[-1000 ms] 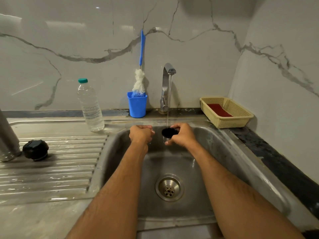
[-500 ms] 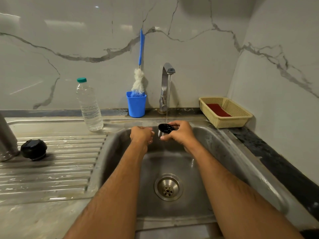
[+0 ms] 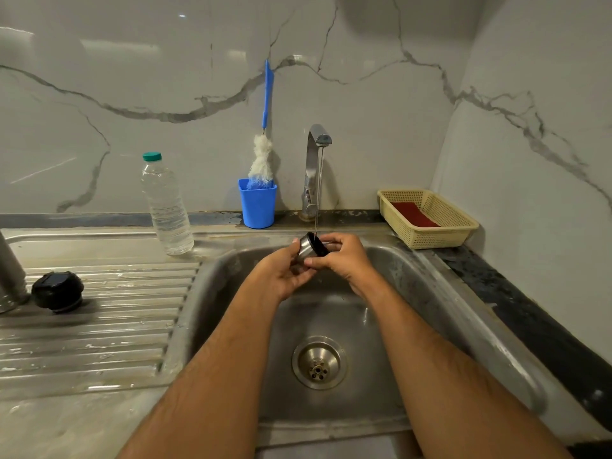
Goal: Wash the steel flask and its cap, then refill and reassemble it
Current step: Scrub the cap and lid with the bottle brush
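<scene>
Over the sink point(image 3: 430, 293), far side, both hands grip the cap point(image 3: 309, 250) under the tap point(image 3: 318, 140) stream: left hand point(image 3: 281, 276) cups its steel side, right hand point(image 3: 344, 260) pinches the black rim. Rinsing step; next, turning it to wet every face. Flask point(image 3: 10, 276) stands far left.

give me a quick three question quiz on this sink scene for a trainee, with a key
1. True or false: water from the tap is falling onto the steel cap held by both hands.
2. What stands in the blue cup? A) bottle brush B) knife C) spoon
3. Fill in: the black stopper rests on the ____ beside the sink.

Key: 1 true. The left hand and right hand both grip the cap. 2 A, the bottle brush. 3 draining board.
</scene>
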